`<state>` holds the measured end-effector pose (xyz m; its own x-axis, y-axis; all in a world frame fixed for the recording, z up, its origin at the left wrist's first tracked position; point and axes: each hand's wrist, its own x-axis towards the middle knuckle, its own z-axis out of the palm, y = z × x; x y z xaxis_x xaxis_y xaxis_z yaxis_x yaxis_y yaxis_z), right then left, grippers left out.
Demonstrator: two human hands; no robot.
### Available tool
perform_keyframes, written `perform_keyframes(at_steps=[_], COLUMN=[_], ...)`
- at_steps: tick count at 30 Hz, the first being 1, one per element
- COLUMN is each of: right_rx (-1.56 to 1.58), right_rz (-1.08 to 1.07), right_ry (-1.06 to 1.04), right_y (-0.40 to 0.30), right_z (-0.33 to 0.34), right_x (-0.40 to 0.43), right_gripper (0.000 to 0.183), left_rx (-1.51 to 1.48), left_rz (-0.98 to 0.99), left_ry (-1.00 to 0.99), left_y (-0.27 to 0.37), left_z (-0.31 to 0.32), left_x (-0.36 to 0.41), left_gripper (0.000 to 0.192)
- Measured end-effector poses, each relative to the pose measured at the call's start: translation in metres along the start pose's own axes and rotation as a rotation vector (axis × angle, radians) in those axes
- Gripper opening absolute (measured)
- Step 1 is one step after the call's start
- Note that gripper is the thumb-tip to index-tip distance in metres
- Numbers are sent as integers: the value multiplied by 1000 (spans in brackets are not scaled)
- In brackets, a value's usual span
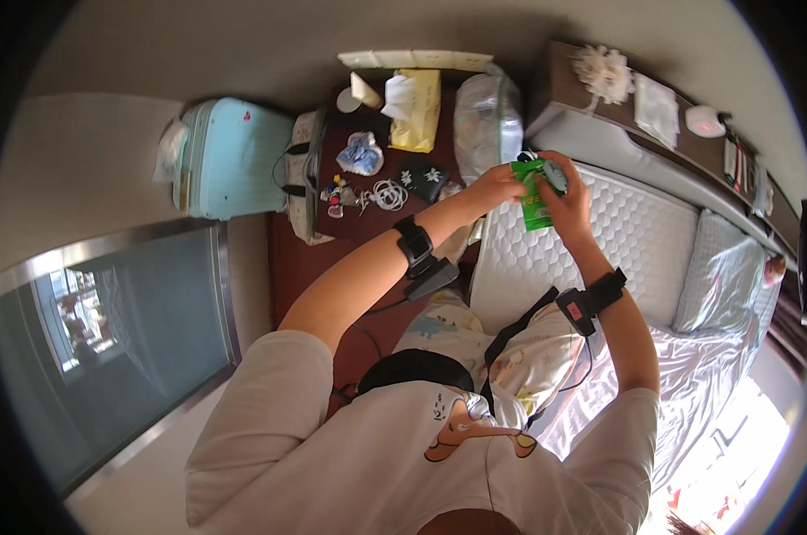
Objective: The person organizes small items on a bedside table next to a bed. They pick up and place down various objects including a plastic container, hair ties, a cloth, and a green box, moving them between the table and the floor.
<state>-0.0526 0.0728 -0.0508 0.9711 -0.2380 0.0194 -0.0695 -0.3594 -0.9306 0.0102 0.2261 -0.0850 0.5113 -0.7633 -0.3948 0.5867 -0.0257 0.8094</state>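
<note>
Over the near corner of the bed, a small green plastic packet [537, 218] bearing yellow and white print is held up between both hands. My left hand [503, 186] grips its left edge. My right hand [570, 204] has its thumb across the packet's front. A small grey-blue rounded object [555, 176] also sits in the right hand, at the packet's upper right; I cannot tell what it is. Something black and white shows just above the packet's top edge. Part of the packet is hidden by fingers.
Left of my hands, a dark red table [370, 224] carries a yellow tissue pack [425, 114], a coiled white cable [390, 194], keys with charms [336, 197] and a black pouch [419, 179]. A clear plastic bag [487, 120] stands beside the mattress [634, 200]. A light-blue suitcase [243, 164] stands farther left.
</note>
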Motion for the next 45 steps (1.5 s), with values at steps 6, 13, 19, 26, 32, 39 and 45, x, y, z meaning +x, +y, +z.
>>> perform_keyframes(at_steps=[6, 13, 19, 26, 32, 39, 45], right_rx=[30, 1, -70, -140, -345, -549, -604], right_rz=[52, 25, -37, -180, -182, -252, -256], right_ry=[-199, -393, -441, -468, -553, -591, -585], right_y=[19, 48, 65, 81, 104, 137, 147], right_z=[100, 179, 236, 289, 299, 305, 301], right_x=[-3, -6, -17, -44, -56, -59, -62], right_gripper=[35, 36, 35, 36, 47, 59, 57], left_rx=[-109, -92, -316, -309, -249, -16, 251], left_rz=[40, -22, -1, -140, -226, -273, -274], left_ry=[109, 319, 428, 600, 652, 732, 865], left_y=[-46, -95, -141, -187, -222, -280, -303], left_z=[-77, -143, -184, -212, -224, -241, -248], left_x=[-54, -91, -109, -146, -142, -118, -111], left_gripper=[29, 27, 21, 25, 27, 30, 37])
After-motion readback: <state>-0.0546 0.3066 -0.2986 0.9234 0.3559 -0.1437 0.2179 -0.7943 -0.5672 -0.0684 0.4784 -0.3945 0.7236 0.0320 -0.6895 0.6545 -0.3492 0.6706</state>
